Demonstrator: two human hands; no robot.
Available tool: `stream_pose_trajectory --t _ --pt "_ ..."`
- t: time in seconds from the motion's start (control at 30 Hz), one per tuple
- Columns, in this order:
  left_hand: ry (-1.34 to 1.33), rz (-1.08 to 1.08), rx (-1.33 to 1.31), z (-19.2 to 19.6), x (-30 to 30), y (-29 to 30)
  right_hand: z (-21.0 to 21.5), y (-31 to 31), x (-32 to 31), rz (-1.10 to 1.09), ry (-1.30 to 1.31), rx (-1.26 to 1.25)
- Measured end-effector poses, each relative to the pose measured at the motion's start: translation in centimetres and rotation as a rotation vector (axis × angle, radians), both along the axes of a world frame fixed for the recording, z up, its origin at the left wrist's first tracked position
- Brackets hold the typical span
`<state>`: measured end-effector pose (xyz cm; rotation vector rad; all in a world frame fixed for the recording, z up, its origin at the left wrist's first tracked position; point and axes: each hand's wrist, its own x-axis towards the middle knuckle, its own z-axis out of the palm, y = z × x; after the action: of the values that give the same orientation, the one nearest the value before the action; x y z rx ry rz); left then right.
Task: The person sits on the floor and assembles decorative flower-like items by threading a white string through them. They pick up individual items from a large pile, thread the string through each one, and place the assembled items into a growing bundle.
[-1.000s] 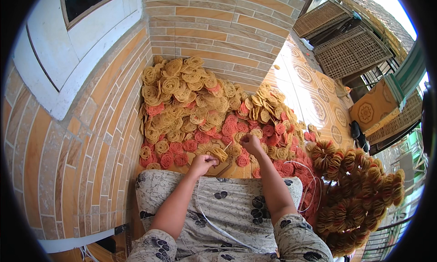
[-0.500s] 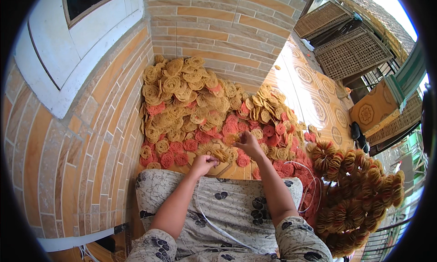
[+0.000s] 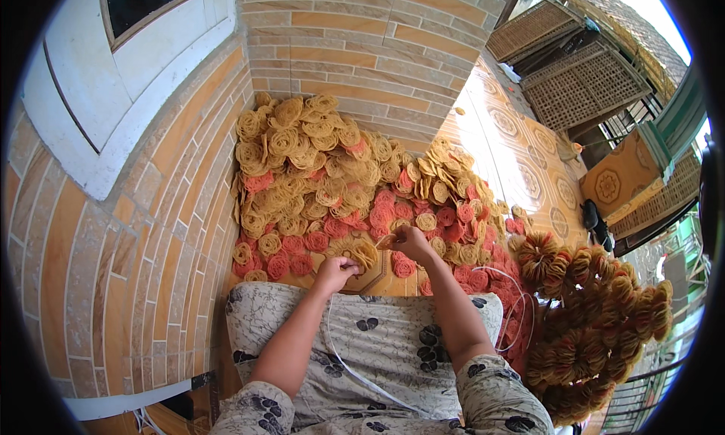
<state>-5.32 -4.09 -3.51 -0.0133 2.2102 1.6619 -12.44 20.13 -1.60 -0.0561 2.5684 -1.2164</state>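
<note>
In front of my lap, my left hand point(image 3: 336, 273) is closed on a small bunch of yellow swirl crackers point(image 3: 366, 254), lacy round discs of coiled strands. A white cord point(image 3: 337, 350) runs down from that hand across my patterned clothing; whether it passes through the discs is too small to tell. To the right, my right hand point(image 3: 413, 243) pinches a single yellow cracker point(image 3: 386, 242) tilted edge-on, close beside the bunch but apart from it. Beyond both hands spreads a big heap of yellow crackers point(image 3: 302, 171), with pink crackers point(image 3: 384, 211) mixed in along its near side.
At right lie thick strung bundles of crackers point(image 3: 574, 337) and a loop of white cord point(image 3: 531, 308). A brick-patterned wall point(image 3: 181, 208) rises at left and behind the heap. Farther off stand woven racks point(image 3: 581, 76), a tiled block point(image 3: 623, 174) and dark shoes point(image 3: 596, 223).
My right hand has moved a little left and down, bringing its cracker closer to the bunch and turning it edge-on. My left hand has stayed nearly still.
</note>
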Motion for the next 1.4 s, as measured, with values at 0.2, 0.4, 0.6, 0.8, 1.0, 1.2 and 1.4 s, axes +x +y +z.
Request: stream_pose_trajectory --t 0.2,0.4,0.6,0.8,1.0,1.2,1.4 --pt "-0.009 0.013 0.006 0.8 0.0 0.4 3.0 -0.5 0.6 -0.057 0.127 -0.015" --pt "-0.064 0.021 0.052 0.7 -0.1 0.4 4.5 -1.8 1.2 0.017 0.220 0.070" --pt "-0.095 0.033 0.183 0.2 -0.4 0.5 4.4 -2.0 0.8 -0.048 0.222 0.110" --pt "-0.113 -0.004 0.176 -0.1 -0.6 0.4 5.0 -2.4 1.2 -0.007 0.202 0.053" --pt "-0.052 0.030 0.046 -0.5 -0.7 0.3 2.2 0.6 -0.6 0.183 0.148 0.165" --pt "-0.022 0.057 0.139 -1.2 -0.8 0.5 -1.1 1.3 -1.1 0.011 0.537 0.779" --pt "-0.015 0.057 0.104 -1.1 -0.8 0.4 3.1 -0.6 -1.0 -0.226 0.253 0.165"
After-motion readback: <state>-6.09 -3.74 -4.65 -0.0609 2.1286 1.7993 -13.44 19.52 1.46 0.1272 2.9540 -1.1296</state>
